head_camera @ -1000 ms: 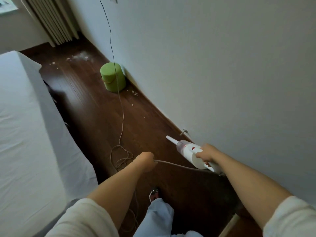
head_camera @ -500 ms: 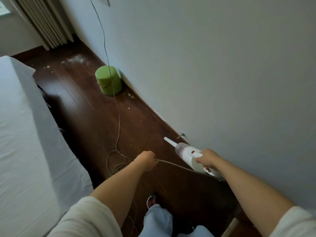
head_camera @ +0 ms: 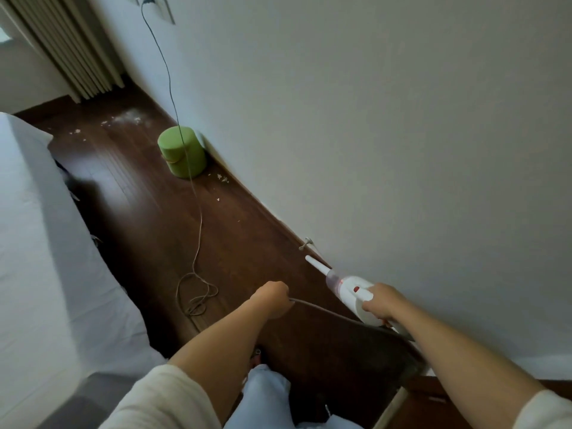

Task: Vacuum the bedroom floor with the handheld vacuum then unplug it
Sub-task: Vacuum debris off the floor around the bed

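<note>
Vacuum work sits at an early stage: the white handheld unit is low beside the wall, its thin nozzle aimed forward along the skirting toward a small doorstop. The right hand grips the rear of the body, fingers wrapped round it. The left hand is closed in a fist on the cord just where it leaves the machine, holding the slack off the floor.

Compared with a second ago, both hands and the vacuum sit in nearly the same pose; the nozzle has crept a little forward along the wall. What shifts most is the view, which has lifted so that the wall socket and the plug in it now show at the top, with the cord hanging down from it, crossing the green stool and ending in a loose coil on the boards just ahead of the left hand.

By my reading, little floor has been covered. Crumbs lie by the stool against the wall, and a paler scatter of debris sits farther off near the curtain, beside the corner of the bed. Those patches lie ahead, so the unplugging step is well off, and the coil looks like something the nozzle or a foot could snag.
</note>
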A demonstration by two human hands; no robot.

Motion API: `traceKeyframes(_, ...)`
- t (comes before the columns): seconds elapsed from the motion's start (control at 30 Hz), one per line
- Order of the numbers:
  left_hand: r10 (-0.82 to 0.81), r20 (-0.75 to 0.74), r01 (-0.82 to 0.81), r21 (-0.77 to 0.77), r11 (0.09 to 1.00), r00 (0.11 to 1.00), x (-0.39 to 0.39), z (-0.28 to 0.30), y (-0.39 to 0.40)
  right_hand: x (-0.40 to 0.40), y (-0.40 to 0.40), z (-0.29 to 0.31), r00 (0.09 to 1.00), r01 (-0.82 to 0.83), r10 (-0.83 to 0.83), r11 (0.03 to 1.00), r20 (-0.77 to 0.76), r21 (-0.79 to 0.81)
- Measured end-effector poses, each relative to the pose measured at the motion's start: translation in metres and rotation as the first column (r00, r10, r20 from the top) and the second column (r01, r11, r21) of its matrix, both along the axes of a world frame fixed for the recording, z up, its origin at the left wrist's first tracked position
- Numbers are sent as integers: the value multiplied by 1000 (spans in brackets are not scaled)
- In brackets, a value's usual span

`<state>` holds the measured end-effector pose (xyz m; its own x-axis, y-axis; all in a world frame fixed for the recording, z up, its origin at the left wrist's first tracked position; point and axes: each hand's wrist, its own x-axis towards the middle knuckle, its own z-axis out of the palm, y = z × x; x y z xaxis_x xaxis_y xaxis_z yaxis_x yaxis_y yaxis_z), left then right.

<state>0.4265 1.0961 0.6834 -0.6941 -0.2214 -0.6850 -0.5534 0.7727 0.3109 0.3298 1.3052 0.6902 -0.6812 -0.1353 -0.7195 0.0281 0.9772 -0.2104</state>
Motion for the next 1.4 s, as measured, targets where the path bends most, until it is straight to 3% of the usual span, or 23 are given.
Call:
traceKeyframes(0.53, 152, 56, -151, -30, 988, 987, -13, -14, -106, -49, -109, 18, 963, -269, 270, 952, -13, -145)
traceKeyframes(0.83, -15, 15, 15, 15, 1000, 1000, -86, 8, -188, -77, -155, 39, 994, -107, 109, 967, -3, -230)
traceKeyframes(1.0, -92, 23, 92, 26, 995, 995, -107, 7, -193, -84, -161, 40, 999, -45, 47, 972, 6, -231)
traceKeyframes(1.17, -16, -28, 16, 2, 1000, 999, -102, 11, -187, -77, -174, 30, 994, -110, 105, 980, -35, -168)
traceKeyframes(1.4, 127, 54, -126, -20, 992, 990, -45, 10, -189, -64, -191, 4, 978, -209, 206, 966, -40, -153)
